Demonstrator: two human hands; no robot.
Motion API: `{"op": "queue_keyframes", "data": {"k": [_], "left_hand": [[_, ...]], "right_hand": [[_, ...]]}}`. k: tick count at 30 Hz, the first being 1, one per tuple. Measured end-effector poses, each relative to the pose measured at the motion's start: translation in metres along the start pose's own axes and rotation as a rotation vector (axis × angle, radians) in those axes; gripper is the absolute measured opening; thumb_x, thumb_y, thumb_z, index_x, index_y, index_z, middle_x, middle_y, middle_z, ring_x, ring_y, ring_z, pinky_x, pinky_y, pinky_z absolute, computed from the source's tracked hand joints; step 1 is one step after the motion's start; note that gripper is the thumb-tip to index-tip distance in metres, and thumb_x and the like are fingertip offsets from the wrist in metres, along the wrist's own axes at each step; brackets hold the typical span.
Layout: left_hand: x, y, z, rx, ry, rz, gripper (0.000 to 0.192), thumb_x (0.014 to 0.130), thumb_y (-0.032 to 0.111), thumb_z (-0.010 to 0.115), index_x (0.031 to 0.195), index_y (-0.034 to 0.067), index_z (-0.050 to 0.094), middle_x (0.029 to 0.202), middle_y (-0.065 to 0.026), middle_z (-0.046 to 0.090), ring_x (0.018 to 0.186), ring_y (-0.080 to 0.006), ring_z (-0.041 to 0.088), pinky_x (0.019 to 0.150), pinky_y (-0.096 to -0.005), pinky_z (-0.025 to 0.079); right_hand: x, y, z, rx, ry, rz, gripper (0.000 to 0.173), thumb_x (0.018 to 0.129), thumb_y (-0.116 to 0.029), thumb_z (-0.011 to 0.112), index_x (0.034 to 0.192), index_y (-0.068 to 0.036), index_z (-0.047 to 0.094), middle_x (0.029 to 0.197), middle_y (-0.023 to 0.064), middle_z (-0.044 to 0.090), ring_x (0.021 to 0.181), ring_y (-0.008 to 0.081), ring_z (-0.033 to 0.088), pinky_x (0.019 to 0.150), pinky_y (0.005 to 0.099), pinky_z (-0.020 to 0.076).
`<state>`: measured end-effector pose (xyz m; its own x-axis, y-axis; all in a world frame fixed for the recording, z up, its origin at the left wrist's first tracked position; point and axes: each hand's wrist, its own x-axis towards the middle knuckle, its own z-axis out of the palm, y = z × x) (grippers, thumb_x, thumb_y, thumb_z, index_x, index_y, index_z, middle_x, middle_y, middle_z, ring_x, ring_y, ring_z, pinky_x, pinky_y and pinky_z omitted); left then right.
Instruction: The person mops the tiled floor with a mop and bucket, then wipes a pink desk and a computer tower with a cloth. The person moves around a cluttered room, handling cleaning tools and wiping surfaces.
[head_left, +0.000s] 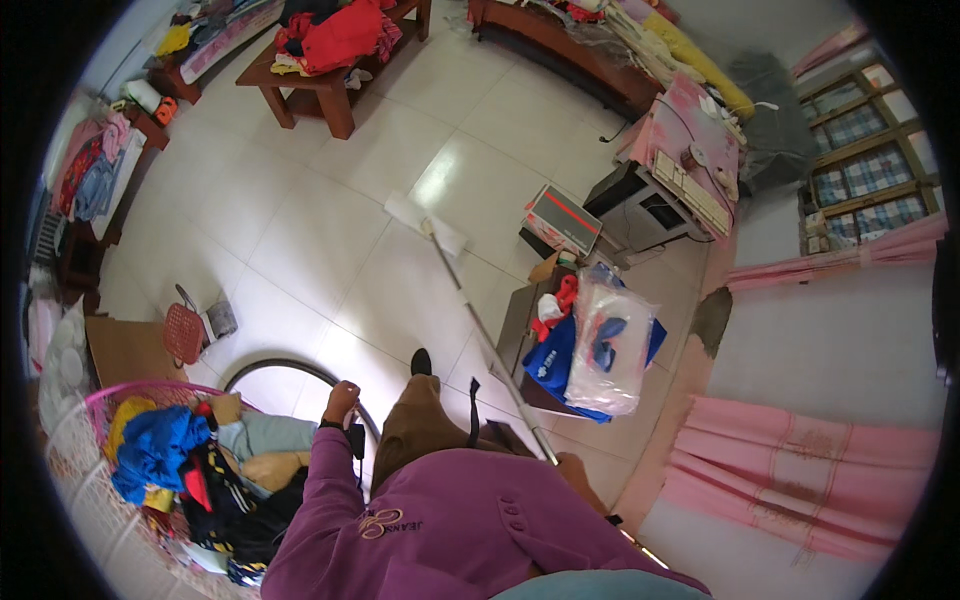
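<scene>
A flat mop with a white pad (424, 223) rests on the pale tiled floor ahead of me. Its long metal pole (480, 322) runs back to my right side, where my right hand (572, 471) grips it near my waist. My left hand (343, 401) is curled at the dark curved rim of a hoop (277, 364); whether the fingers close on the rim is hard to tell. A black device is strapped at my left wrist. Beside my left arm, a heap of clothes (232, 465) fills a white mesh holder with a pink rim (97, 409).
At right, a low cabinet (517, 322) bears plastic-wrapped items and blue bags, near a cardboard box (562, 221) and a desk with a keyboard (690, 191). A wooden table (334, 101) with red clothing stands ahead. A small red chair (184, 330) is at left; pink curtains (795, 472) hang at right.
</scene>
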<state>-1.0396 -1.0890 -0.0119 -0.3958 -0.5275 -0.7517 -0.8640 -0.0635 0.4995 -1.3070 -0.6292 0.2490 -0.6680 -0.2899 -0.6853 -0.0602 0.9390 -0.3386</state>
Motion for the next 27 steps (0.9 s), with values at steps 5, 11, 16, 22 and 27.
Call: {"op": "queue_keyframes", "data": {"k": [5, 11, 16, 22, 27], "left_hand": [[0.039, -0.012, -0.065, -0.194, -0.01, -0.176, 0.025, 0.088, 0.028, 0.056, 0.104, 0.008, 0.057, 0.073, -0.0092, 0.063, 0.058, -0.0187, 0.063, 0.049, -0.0328, 0.05], [0.068, 0.006, -0.089, -0.245, -0.119, -0.296, 0.028, 0.09, 0.028, 0.058, 0.111, 0.009, 0.057, 0.078, -0.0102, 0.066, 0.062, -0.0204, 0.066, 0.051, -0.0345, 0.053], [0.087, 0.041, -0.102, -0.212, -0.086, -0.276, 0.02, 0.09, 0.023, 0.053, 0.093, 0.005, 0.062, 0.07, -0.0082, 0.063, 0.056, -0.0184, 0.063, 0.046, -0.032, 0.05], [0.105, 0.116, -0.169, -0.283, -0.041, -0.453, 0.023, 0.091, 0.026, 0.056, 0.102, 0.007, 0.062, 0.077, -0.008, 0.066, 0.063, -0.0181, 0.066, 0.053, -0.0323, 0.054], [0.171, 0.208, -0.23, -0.24, 0.015, -0.341, 0.024, 0.09, 0.025, 0.055, 0.104, 0.005, 0.059, 0.079, -0.0104, 0.066, 0.063, -0.0191, 0.065, 0.054, -0.0329, 0.054]], "right_hand": [[0.053, -0.09, -0.044, 0.153, -0.019, 0.08, 0.042, 0.078, -0.038, 0.069, 0.061, 0.0, 0.059, 0.051, 0.0111, 0.056, 0.042, 0.0222, 0.056, 0.043, 0.0359, 0.0442], [0.138, -0.147, -0.073, 0.408, -0.004, 0.218, 0.032, 0.08, -0.029, 0.07, 0.066, -0.003, 0.058, 0.049, 0.0038, 0.048, 0.036, 0.0128, 0.045, 0.034, 0.0284, 0.0354], [0.227, -0.183, -0.095, 0.567, 0.035, 0.245, 0.038, 0.081, -0.031, 0.068, 0.059, -0.004, 0.054, 0.047, 0.004, 0.048, 0.037, 0.0146, 0.047, 0.036, 0.0316, 0.0363], [0.342, -0.262, -0.134, 0.644, 0.102, 0.231, 0.038, 0.079, -0.029, 0.066, 0.055, -0.001, 0.054, 0.046, 0.0063, 0.047, 0.037, 0.0173, 0.048, 0.037, 0.0342, 0.0363], [0.423, -0.325, -0.184, 0.717, 0.092, 0.198, 0.037, 0.079, -0.027, 0.065, 0.059, 0.002, 0.056, 0.046, 0.0074, 0.047, 0.037, 0.0191, 0.047, 0.037, 0.0358, 0.0369]]}}
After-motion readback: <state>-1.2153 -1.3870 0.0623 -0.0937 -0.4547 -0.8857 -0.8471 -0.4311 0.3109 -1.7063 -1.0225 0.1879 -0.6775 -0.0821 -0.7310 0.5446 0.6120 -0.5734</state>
